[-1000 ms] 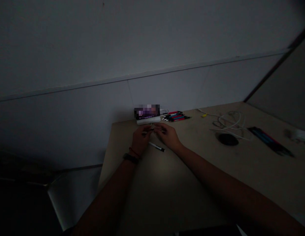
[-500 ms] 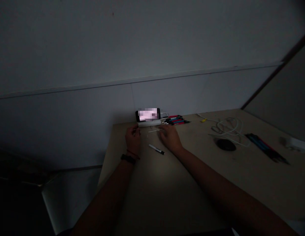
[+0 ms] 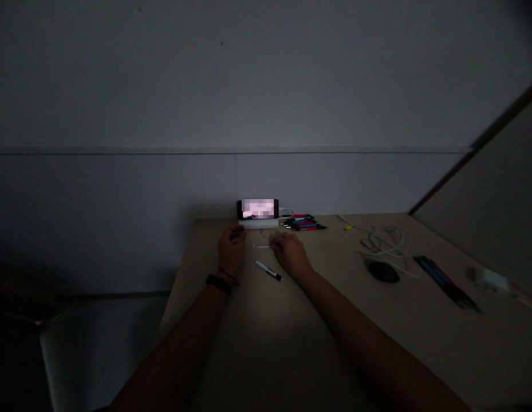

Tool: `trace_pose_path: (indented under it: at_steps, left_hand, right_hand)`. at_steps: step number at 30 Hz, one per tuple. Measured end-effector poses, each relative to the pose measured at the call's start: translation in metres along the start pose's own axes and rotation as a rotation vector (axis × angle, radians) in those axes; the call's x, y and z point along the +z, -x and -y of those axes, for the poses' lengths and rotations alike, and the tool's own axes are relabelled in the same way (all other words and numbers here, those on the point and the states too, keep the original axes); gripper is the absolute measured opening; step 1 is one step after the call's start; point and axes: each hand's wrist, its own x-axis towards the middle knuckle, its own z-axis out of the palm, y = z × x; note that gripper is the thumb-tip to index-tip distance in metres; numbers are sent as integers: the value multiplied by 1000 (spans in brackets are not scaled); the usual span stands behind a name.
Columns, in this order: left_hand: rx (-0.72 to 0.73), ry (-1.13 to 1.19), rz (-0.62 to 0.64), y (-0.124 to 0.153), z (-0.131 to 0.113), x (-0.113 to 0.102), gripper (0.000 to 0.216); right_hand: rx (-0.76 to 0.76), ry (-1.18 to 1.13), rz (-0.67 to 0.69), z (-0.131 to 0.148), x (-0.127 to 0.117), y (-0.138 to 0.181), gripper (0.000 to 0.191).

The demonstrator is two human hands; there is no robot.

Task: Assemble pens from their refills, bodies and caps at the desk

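Note:
The scene is very dark. My left hand (image 3: 230, 248) is curled near the far edge of the table (image 3: 291, 332), fingers closed on something small I cannot make out. My right hand (image 3: 289, 253) rests to its right, fingers pinched on a thin pale rod (image 3: 260, 246) that points left towards the other hand. A pen part with a white barrel and a black end (image 3: 268, 270) lies on the table between my wrists. Just beyond my hands a lit phone (image 3: 257, 208) stands propped on a white block.
A bundle of red, blue and black pens (image 3: 303, 222) lies right of the phone. Further right are a coiled white cable (image 3: 388, 240), a dark round object (image 3: 382, 271), more pens (image 3: 444, 281) and a pale object (image 3: 489, 278). A partition wall stands behind; a chair (image 3: 77, 349) sits left.
My hands, joined a second ago over a thin part, have drawn apart; the left hand moved left. The camera view has tilted up slightly.

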Motion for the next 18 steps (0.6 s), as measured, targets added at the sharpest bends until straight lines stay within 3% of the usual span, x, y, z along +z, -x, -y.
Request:
trace_pose_path:
  at_steps: [18]
  left_hand:
    - [7, 29, 26, 5, -7, 2, 15]
  right_hand:
    - [39, 152, 184, -1, -20, 13, 23]
